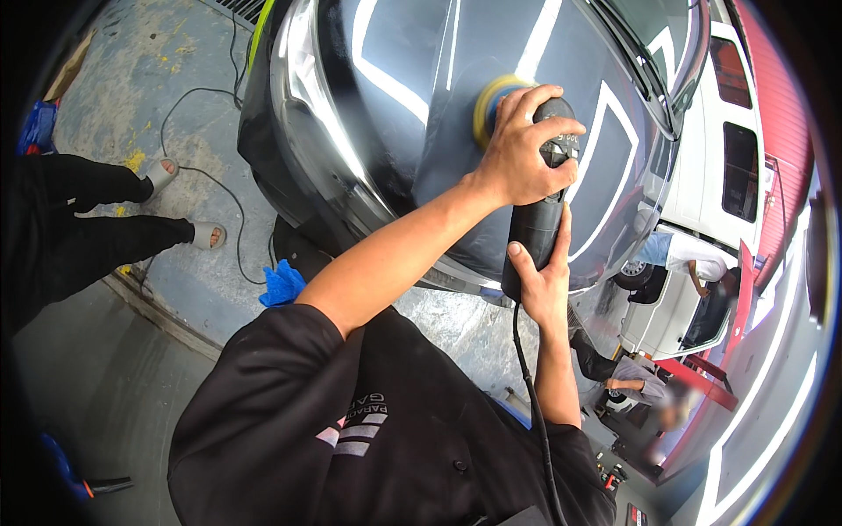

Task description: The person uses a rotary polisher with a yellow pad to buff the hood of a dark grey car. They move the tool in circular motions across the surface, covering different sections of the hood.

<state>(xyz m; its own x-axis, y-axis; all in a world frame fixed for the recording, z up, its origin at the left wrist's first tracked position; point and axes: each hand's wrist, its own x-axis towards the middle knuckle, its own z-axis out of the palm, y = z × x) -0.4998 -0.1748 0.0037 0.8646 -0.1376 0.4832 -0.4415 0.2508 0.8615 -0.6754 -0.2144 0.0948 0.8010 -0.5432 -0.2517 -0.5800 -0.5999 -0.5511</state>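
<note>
A black electric car polisher [532,230] lies across the glossy dark hood [605,188] of a car. At its far end, the round yellow foam pad [481,112] appears to rest on the paint. My left hand [517,149] is wrapped over the polisher's head, close to the pad, with the fingers curled round the casing. Farther back, my right hand [545,282] grips the rear of the body, thumb on one side and fingers along the other. The black power cord [529,386] runs from the polisher's back end down along my right arm.
The car's headlight [307,79] is left of the hood. A blue cloth [281,283] hangs beside my left upper arm. Another cable [230,188] winds over the floor near a person in sandals [161,174]. A white van [702,167] and more people stand at right.
</note>
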